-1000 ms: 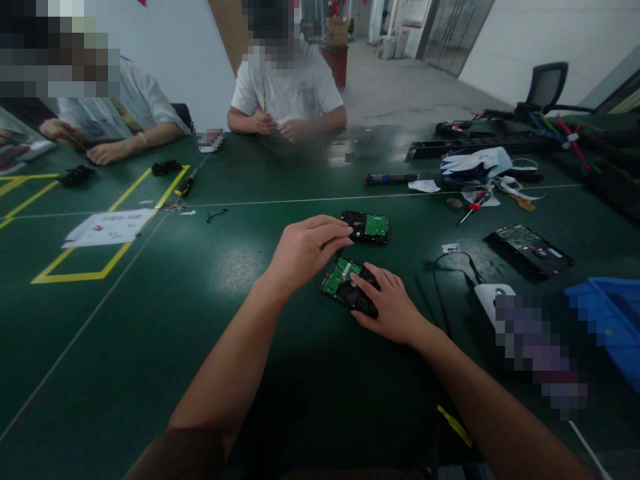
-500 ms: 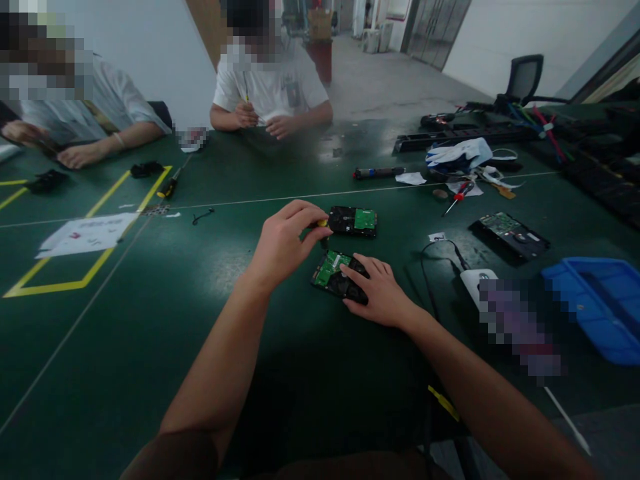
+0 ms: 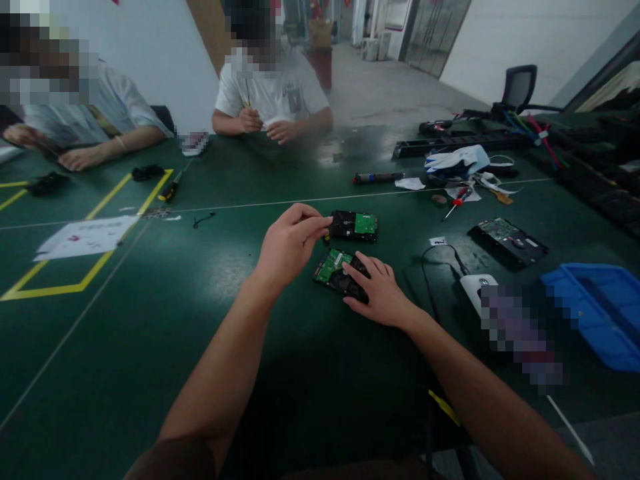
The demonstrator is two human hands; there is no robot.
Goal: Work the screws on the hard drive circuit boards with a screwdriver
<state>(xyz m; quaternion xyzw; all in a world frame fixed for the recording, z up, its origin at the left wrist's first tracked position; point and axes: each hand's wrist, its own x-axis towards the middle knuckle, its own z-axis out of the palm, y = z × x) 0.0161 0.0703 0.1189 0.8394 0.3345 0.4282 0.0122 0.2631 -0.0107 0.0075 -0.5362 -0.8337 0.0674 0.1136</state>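
My left hand (image 3: 295, 243) is closed in a pinch around the top of a small screwdriver (image 3: 327, 235). Only a bit of its yellow and dark handle shows below my fingers; the tip is hard to make out above the drive's far edge. Under my right hand (image 3: 377, 290) lies a hard drive (image 3: 331, 268), its green circuit board facing up. My right fingers rest over its black casing, with the thumb at the near edge, gripping it against the table. Just beyond, a second hard drive (image 3: 353, 225) lies flat, close to my left fingertips.
A third hard drive (image 3: 510, 241), a blue bin (image 3: 595, 320) and a white device with a cable (image 3: 477, 285) lie to the right. Farther back are a red screwdriver (image 3: 457, 203) and gloves (image 3: 457, 161). Two people sit across the green table (image 3: 210, 360).
My left fingers have shifted around the screwdriver's top and now cover more of its yellow handle. My right hand stays on the hard drive. The view has tipped slightly.
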